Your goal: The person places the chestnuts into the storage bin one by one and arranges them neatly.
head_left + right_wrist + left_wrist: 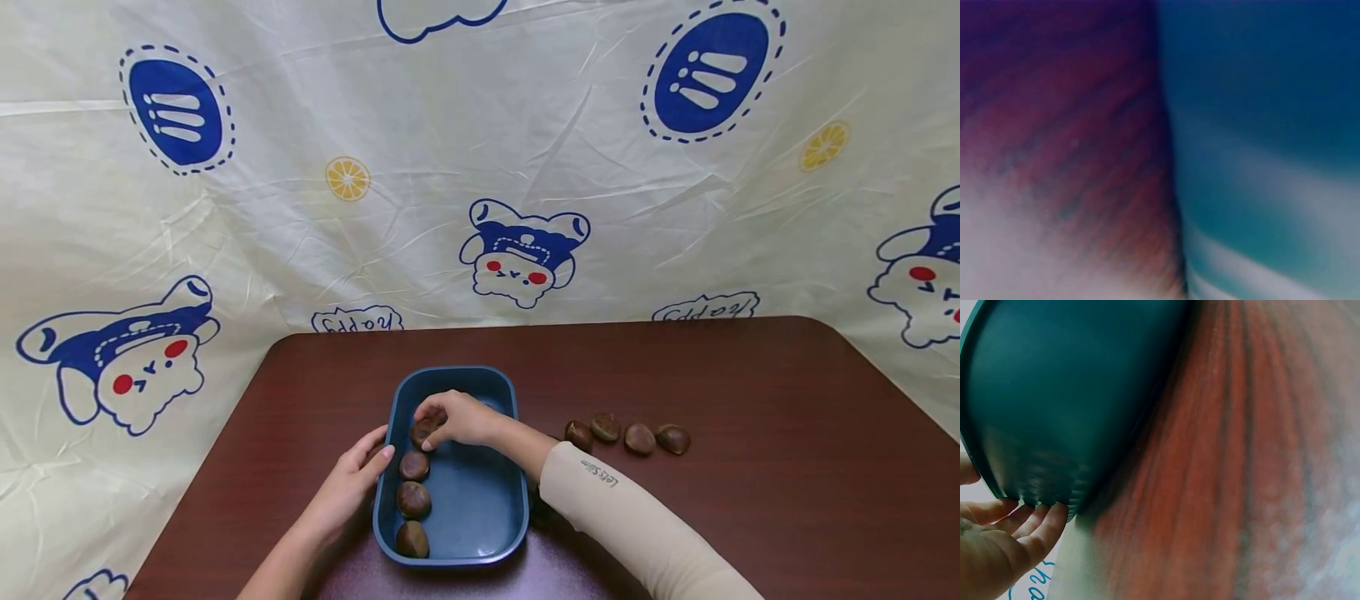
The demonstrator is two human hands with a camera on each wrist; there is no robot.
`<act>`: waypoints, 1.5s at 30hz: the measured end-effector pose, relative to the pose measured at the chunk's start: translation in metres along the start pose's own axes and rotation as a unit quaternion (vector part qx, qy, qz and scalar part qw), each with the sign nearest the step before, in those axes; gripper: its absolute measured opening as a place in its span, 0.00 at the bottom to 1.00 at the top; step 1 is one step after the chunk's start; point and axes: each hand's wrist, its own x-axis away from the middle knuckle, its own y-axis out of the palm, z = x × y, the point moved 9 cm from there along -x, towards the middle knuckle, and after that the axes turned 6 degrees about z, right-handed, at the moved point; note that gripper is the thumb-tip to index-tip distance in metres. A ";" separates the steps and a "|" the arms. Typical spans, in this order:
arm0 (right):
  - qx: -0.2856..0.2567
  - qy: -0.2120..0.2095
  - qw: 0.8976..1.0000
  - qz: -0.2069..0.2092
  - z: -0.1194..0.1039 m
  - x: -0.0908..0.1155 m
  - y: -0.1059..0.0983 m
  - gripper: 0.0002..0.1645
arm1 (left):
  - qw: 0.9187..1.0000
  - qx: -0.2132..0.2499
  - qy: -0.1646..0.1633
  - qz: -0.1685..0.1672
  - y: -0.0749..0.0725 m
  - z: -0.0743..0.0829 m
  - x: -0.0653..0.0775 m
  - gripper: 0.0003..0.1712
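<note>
A deep blue plastic box [476,508] with rounded corners stands on the table. Along its left inner side lie several brown chestnuts, including one at the near end [412,539]. My right hand [461,419] reaches into the far left part and pinches a chestnut [422,431] between thumb and fingers, partly covered by the hand. At the box's left rim, my left hand [358,471] holds the wall, thumb over the edge; in the left wrist view its fingertips [1054,515] touch the outer wall. The right wrist view is blurred and shows no hand.
To the right of the box, several loose chestnuts [640,438] lie in a rough row, partly behind my right forearm. The dark reddish-brown table [787,467] ends at a far edge before a pale printed cloth [420,250].
</note>
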 end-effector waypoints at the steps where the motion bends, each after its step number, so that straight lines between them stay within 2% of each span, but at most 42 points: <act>1: -0.004 0.003 1.000 -0.004 0.001 0.000 0.001 0.19 | 1.000 0.000 0.000 0.001 0.000 0.000 0.000 0.27; 6: -0.019 0.014 0.999 -0.023 0.003 0.002 0.006 0.18 | 1.000 0.000 0.003 0.000 0.000 0.000 0.000 0.27; 12: -0.030 0.011 0.999 -0.026 0.002 0.003 0.005 0.17 | 1.000 -0.002 0.005 0.004 -0.001 0.000 0.000 0.27; 20: -0.039 -0.011 0.999 -0.003 -0.002 0.004 -0.002 0.18 | 1.000 -0.006 0.003 0.009 -0.002 -0.001 -0.001 0.26; 27: -0.079 -0.040 0.996 0.009 -0.009 0.005 -0.009 0.19 | 1.000 -0.001 0.000 0.006 -0.001 -0.003 -0.002 0.26; 37: -0.162 -0.099 0.981 0.029 -0.026 0.014 -0.032 0.25 | 1.000 -0.007 -0.006 0.003 -0.001 -0.002 -0.002 0.27; 45: -0.162 -0.104 0.979 0.071 -0.051 0.049 -0.071 0.26 | 1.000 -0.008 -0.008 0.008 -0.002 -0.001 0.000 0.27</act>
